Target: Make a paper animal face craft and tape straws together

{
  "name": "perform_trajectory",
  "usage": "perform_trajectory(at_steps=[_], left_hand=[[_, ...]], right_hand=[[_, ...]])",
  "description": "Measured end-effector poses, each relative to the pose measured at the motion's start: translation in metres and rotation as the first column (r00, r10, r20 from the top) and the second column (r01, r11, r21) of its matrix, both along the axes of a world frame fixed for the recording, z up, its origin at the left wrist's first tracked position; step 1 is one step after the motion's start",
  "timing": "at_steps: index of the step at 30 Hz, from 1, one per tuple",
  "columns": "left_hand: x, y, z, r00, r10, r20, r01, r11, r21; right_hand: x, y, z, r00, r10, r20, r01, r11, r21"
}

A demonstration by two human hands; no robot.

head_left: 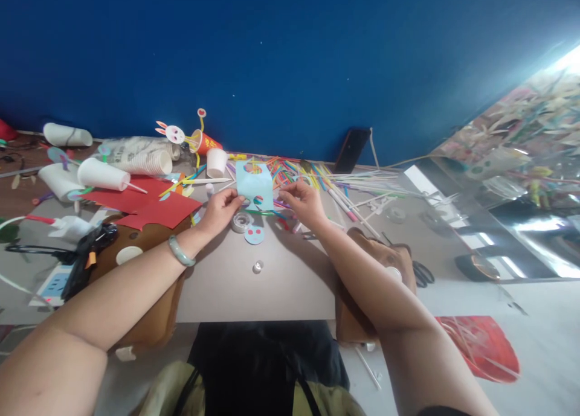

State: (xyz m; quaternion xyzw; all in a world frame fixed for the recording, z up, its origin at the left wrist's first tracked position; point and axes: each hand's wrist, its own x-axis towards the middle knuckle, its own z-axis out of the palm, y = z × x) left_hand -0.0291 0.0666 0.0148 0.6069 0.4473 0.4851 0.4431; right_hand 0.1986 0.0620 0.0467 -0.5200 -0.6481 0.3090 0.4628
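Observation:
Between thumb and fingers, my left hand [221, 211] pinches the lower left of a light blue sheet of paper [254, 185] with round holes cut in it. My right hand [302, 201] is just right of the sheet, thumb and fingertips drawn together; whatever they hold, if anything, is too small to make out. Below the sheet lie a roll of clear tape [241, 223] and a round blue paper face [254, 235] with red spots. Nearer me on the table is a small clear, shiny piece [258, 266].
Many coloured sticks [290, 169] and pens lie behind my hands. On the left are red paper [154, 204], paper cups [102, 174], a rabbit figure [174, 134] and a power strip [57, 286]. A phone [352, 150] leans against the blue wall. Brown padded covers flank the table front.

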Motion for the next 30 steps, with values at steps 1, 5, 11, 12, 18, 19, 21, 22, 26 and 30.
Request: perform_trajectory(at_steps=[1, 5, 11, 12, 18, 19, 21, 22, 26, 30], left_hand=[[0.000, 0.000, -0.001, 1.000, 0.020, -0.001, -0.020, 1.000, -0.001], [0.000, 0.001, -0.005, 0.997, 0.079, 0.021, -0.077, 0.994, -0.078], [-0.002, 0.001, -0.012, 0.999, 0.041, 0.022, -0.037, 0.986, -0.163], [-0.002, 0.001, -0.012, 0.999, 0.036, 0.012, -0.034, 0.985, -0.172], [-0.001, -0.001, -0.012, 0.997, 0.072, -0.020, -0.074, 0.973, -0.220], [-0.001, -0.001, -0.013, 0.997, 0.071, -0.018, -0.073, 0.973, -0.221], [-0.002, 0.000, -0.014, 0.998, 0.065, -0.011, -0.066, 0.973, -0.222], [-0.003, 0.000, -0.014, 0.998, 0.064, -0.007, -0.064, 0.973, -0.220], [-0.004, 0.000, -0.014, 0.998, 0.061, -0.008, -0.061, 0.976, -0.208], [-0.003, -0.001, -0.014, 0.998, 0.058, -0.027, -0.062, 0.978, -0.198]], right_hand=[[0.005, 0.002, 0.001, 0.999, -0.047, -0.010, 0.047, 0.998, 0.029], [0.032, 0.013, 0.007, 0.969, -0.210, -0.131, 0.226, 0.966, 0.124], [0.063, 0.008, 0.031, 0.938, -0.328, -0.112, 0.346, 0.902, 0.259], [0.067, 0.005, 0.036, 0.931, -0.354, -0.094, 0.365, 0.880, 0.304], [0.080, -0.002, 0.046, 0.888, -0.456, -0.060, 0.432, 0.781, 0.451], [0.081, 0.000, 0.044, 0.890, -0.453, -0.053, 0.428, 0.790, 0.439], [0.083, 0.004, 0.039, 0.896, -0.441, -0.052, 0.423, 0.812, 0.402], [0.084, 0.006, 0.037, 0.897, -0.437, -0.062, 0.426, 0.819, 0.385], [0.085, 0.014, 0.029, 0.878, -0.457, -0.140, 0.475, 0.807, 0.351], [0.084, 0.018, 0.024, 0.860, -0.484, -0.165, 0.511, 0.813, 0.280]])
